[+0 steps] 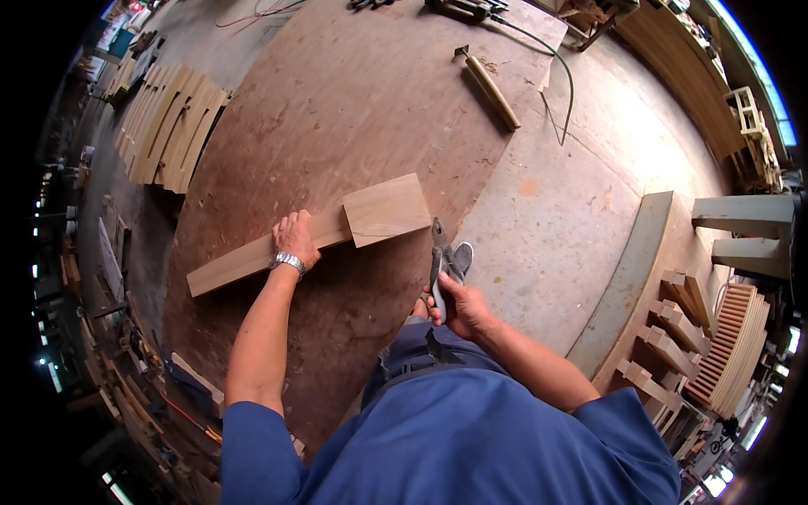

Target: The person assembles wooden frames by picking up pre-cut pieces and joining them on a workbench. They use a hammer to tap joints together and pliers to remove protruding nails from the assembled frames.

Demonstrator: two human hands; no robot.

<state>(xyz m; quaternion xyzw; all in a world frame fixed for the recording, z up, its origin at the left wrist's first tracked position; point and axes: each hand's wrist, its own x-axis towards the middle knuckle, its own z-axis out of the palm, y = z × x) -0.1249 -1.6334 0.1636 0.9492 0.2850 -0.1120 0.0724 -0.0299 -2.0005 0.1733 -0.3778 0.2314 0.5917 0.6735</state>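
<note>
A long light-wood piece (236, 267) with a wide block (389, 210) at its right end lies across the brown work board (278, 151). My left hand (295, 237), with a metal watch at the wrist, is wrapped over the narrow part of the wood, left of the block. In my right hand (464, 308) is a pair of pliers (438, 244), gripped by the handles with the jaws pointing away from me. The plier jaws are just right of the block's end and look apart from it. Part of my left fingers is hidden behind the wood.
A mallet-like tool with a wooden handle (493, 93) lies on the board's far right. Beyond it is a dark power tool (461, 8) with a green cord (569, 84). Stacked wooden parts (172, 126) stand at the left. Cut blocks (673, 324) and slatted pieces (730, 349) are at the right.
</note>
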